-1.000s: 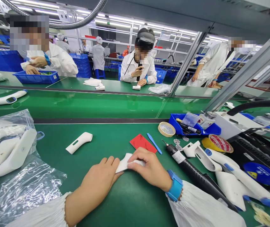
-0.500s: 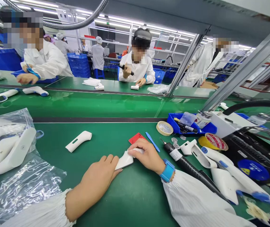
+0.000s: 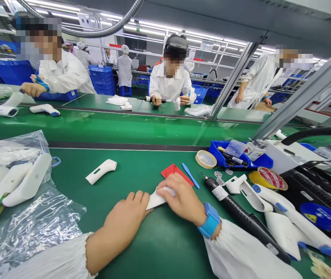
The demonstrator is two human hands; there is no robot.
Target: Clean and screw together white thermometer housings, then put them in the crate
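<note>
A white plastic thermometer-like housing (image 3: 155,200) lies between my two hands, low over the green bench. My left hand (image 3: 129,217) is closed around its near end, palm down. My right hand (image 3: 181,197) is closed at the far end, thumb and fingers pressed on white material there. The fingers blur and cover that end, so I cannot tell whether a cloth is also in them. Just beyond the right hand lie a red card (image 3: 177,173) and a blue plastic pry stick (image 3: 190,175). Another white housing with a slot (image 3: 102,171) rests farther off to the left.
Left, a clear plastic bag (image 3: 46,217) holds white housings. Right are a black electric screwdriver (image 3: 235,207), a tape roll (image 3: 206,159), a blue tray (image 3: 258,162) and several white housings (image 3: 290,207). Beyond a green conveyor strip (image 3: 124,130), co-workers in white coats (image 3: 169,87) handle parts.
My right hand has shifted slightly along the far end of the housing and covers more of it. Across the bench, one co-worker has lowered a screwdriver; another now holds a white device.
</note>
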